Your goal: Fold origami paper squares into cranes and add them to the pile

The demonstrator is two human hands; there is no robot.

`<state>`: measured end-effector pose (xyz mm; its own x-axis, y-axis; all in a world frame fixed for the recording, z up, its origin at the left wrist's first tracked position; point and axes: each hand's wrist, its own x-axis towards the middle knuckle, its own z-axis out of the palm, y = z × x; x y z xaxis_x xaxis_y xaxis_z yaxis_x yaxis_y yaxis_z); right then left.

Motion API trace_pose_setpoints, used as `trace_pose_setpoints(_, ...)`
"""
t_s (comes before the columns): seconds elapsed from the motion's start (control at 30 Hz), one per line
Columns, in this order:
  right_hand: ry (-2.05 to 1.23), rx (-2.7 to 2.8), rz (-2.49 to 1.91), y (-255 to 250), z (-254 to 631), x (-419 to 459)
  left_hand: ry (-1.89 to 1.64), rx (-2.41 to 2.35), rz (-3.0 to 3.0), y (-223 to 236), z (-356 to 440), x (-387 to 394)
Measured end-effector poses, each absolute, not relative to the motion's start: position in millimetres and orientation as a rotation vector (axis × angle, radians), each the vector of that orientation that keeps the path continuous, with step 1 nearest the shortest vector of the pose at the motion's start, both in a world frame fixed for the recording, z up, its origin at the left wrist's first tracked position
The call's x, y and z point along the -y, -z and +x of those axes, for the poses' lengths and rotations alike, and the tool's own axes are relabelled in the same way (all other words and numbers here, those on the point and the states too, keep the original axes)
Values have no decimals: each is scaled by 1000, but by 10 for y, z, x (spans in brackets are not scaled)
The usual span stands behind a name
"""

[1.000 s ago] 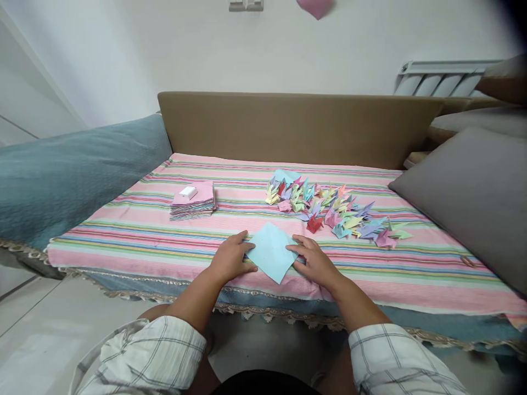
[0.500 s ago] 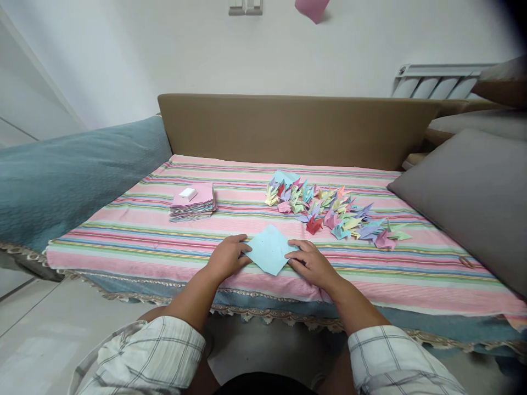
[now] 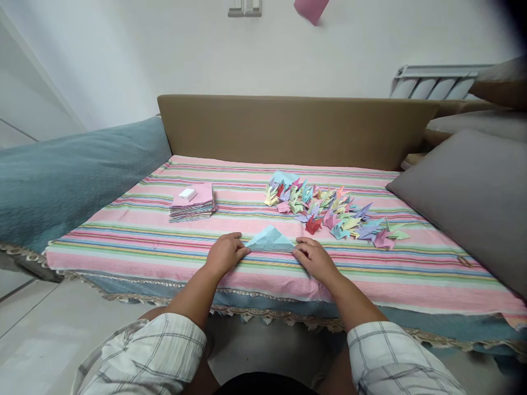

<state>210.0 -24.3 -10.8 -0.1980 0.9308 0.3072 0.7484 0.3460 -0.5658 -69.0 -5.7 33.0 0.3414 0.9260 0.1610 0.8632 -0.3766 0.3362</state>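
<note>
A light blue sheet of origami paper [image 3: 270, 240] lies in front of me, folded into a low triangle with its peak pointing away. My left hand [image 3: 226, 253] pinches its left corner between thumb and fingers. At the opposite corner, my right hand [image 3: 313, 257] grips the paper the same way. Beyond my right hand spreads a heap of folded paper cranes [image 3: 329, 211] in many colours. Farther off to the left stands a stack of coloured paper squares [image 3: 192, 208] with a small white block [image 3: 188, 194] on top.
A striped cloth [image 3: 144, 236] covers the sofa seat. Behind it rises a brown backrest [image 3: 288, 131]. Grey cushions [image 3: 469, 186] bound the right side, and a blue-covered armrest [image 3: 90, 156] the left. A small brown object [image 3: 465, 261] lies near the cushion.
The blue paper was a flat diamond and is now a triangle, its near half folded up and away from me. Both hands have shifted slightly and hold the side corners.
</note>
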Motion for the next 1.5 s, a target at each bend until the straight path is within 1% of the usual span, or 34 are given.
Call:
trace_pose_setpoints(0.23,-326,1921,-1550,146,2119,199,-517,-1737,2386,-305,-695,30)
trace_pose_setpoints(0.5,-135,1902,-1625,172,2078,201,-523,-1777,2448,-272,-662,21)
trace_pose_setpoints(0.6,-110,1911,-1634,159,2066,201,-513,-1813,2460,-278,-653,31)
trace_pose_setpoints(0.7,-121,1928,-1621,141,2063,199,-598,-1823,2540,-275,-598,68)
trace_pose_setpoints(0.8,-144,1916,-1607,136,2062,197,-647,-1685,2721,-238,-460,162)
trace_pose_setpoints(0.93,-160,1899,-1600,152,2063,195,-515,-1256,2952,-108,-220,343)
trace_pose_setpoints(1.0,-162,1895,-1589,159,2066,196,-427,-1141,2993,-22,-139,412)
trace_pose_setpoints(1.2,-104,1909,-1507,121,2005,266,-284,-1141,3018,131,-107,450)
trace_pose_setpoints(1.33,-43,2105,-1354,79,1877,366,-270,-1141,3016,119,-112,438)
trace_pose_setpoints(1.5,-43,2183,-1403,78,1882,408,-259,-1136,3006,102,-111,436)
